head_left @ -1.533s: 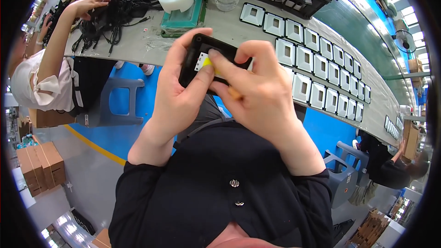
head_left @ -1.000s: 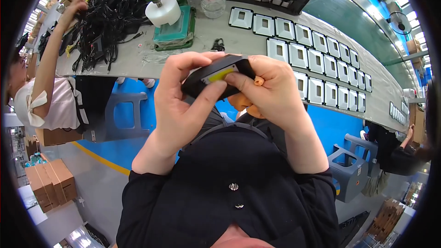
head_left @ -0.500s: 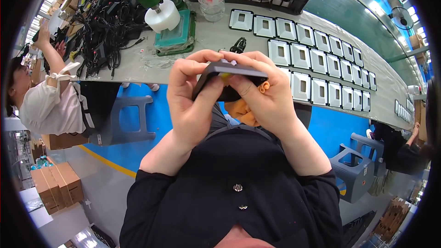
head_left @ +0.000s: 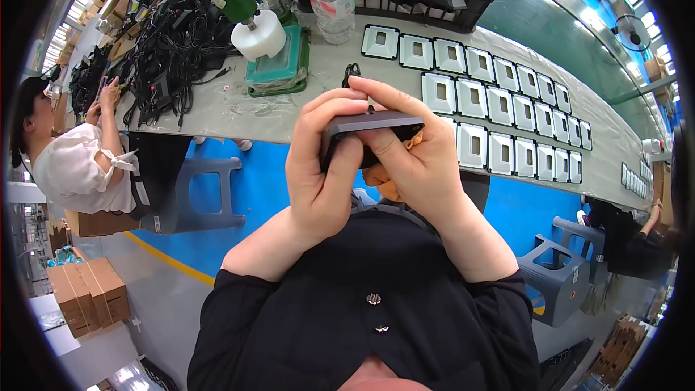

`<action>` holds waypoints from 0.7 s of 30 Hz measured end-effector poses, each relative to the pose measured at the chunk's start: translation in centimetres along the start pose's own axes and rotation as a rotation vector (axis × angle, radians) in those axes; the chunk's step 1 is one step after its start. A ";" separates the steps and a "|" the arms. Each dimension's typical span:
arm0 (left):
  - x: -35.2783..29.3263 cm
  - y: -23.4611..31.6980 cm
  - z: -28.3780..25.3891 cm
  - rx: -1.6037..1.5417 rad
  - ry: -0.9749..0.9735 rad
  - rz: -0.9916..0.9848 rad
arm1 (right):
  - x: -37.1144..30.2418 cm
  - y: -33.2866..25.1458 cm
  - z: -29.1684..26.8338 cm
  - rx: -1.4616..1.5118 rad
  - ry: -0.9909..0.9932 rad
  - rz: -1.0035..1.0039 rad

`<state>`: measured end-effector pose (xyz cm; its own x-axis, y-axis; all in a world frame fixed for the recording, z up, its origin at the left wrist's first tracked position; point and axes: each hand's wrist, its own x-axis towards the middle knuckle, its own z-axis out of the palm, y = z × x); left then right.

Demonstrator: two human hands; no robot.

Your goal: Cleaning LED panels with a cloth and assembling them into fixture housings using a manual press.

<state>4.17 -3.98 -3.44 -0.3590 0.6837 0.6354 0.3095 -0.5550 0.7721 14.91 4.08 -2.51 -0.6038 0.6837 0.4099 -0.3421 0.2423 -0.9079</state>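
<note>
A dark grey, flat rectangular housing [head_left: 376,122] is held up in front of my chest, its edge turned toward me. My left hand [head_left: 318,163] grips its left end, thumb underneath and fingers over the far side. My right hand [head_left: 427,163] closes on the right end, its thumb pressed under the middle. An orange cloth [head_left: 384,183] hangs below the housing, beside my right palm. Just beyond my fingertips a short black cable [head_left: 352,72] shows; whether it joins the housing is hidden. The housing's far face is out of sight.
A green press with a white round head [head_left: 259,35] stands over a teal pad [head_left: 276,65]. Left lie tangled black cables [head_left: 170,36]; behind are a plastic bottle [head_left: 331,0] and a black crate [head_left: 427,11]. Rows of white-and-black frames [head_left: 499,105] cover the right. A co-worker [head_left: 83,152] sits left.
The housing has been tilted, so a yellow patch seen between my thumbs is now hidden. My left hand has shifted right and lower. The co-worker's raised hand has come down toward the cables.
</note>
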 end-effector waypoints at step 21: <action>-0.2 1.8 -2.0 -0.230 -0.124 -0.596 | -1.3 -3.0 -3.8 -0.092 0.102 -0.032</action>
<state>3.04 -6.00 -2.17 -0.3028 0.9476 0.1013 -0.1127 -0.1412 0.9836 19.48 5.13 -0.64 -0.5156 0.7400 0.4319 -0.2899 0.3237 -0.9007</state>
